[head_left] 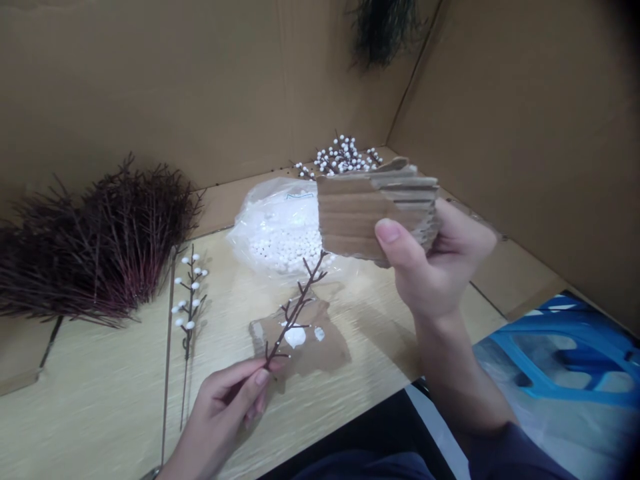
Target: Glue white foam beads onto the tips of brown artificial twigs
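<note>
Between the thumb and fingers of my left hand (pixel 233 395) is the lower end of a brown artificial twig (pixel 297 310), tilted up to the right. Small white dots show on some of its tips. Beneath it lies a torn cardboard piece (pixel 330 343) with white blobs (pixel 295 335) that look like glue. My right hand (pixel 430 260) grips a piece of corrugated cardboard (pixel 355 217), raised above the table. Behind that cardboard, partly hidden, rests a clear plastic bag (pixel 280 227) of small white balls. A twig with white berries (pixel 190 300) lies left of my left hand.
A large heap of dark brown twigs (pixel 110 247) is at the left. White-berried twigs (pixel 345 157) lie at the back, near the cardboard wall (pixel 200 87). A dark bristly bunch (pixel 385 30) hangs above. Something blue with cut-out openings (pixel 555 353) stands beyond the table's right edge.
</note>
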The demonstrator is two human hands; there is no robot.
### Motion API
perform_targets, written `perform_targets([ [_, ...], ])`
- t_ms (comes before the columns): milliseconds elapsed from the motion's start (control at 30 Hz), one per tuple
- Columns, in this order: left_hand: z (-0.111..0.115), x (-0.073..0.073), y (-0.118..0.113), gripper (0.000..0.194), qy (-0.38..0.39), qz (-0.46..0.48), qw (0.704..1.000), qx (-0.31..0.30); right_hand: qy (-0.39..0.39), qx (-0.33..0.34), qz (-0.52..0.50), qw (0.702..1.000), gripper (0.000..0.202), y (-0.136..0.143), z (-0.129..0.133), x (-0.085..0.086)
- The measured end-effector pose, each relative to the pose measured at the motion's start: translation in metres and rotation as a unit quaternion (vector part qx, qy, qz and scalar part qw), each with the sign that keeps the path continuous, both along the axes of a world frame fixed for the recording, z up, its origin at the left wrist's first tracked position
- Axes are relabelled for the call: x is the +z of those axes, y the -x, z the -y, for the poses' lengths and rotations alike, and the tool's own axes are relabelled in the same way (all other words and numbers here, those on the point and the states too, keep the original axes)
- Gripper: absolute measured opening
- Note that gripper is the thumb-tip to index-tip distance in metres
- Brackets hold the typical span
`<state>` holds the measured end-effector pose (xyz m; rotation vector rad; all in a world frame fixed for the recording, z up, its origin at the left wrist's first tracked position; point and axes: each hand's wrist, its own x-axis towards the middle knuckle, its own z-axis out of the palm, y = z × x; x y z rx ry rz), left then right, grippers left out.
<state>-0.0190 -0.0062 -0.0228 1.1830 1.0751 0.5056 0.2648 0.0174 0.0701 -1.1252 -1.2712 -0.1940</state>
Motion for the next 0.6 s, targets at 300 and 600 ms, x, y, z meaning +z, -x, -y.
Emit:
perform_targets([
  [300,-0.0015,-0.0016,-0.0013,0.045,-0.011,0.014,1.0,-0.008,0.007,-0.008,-0.02,1.0,0.039,0.001,0.0007,0.0],
  [600,-0.0025,-0.0037,0.0026,0.045,-0.017,-0.003,1.0,-0.018,0.0,0.001,-0.016,1.0,0.04,-0.0005,-0.0009,-0.0022],
])
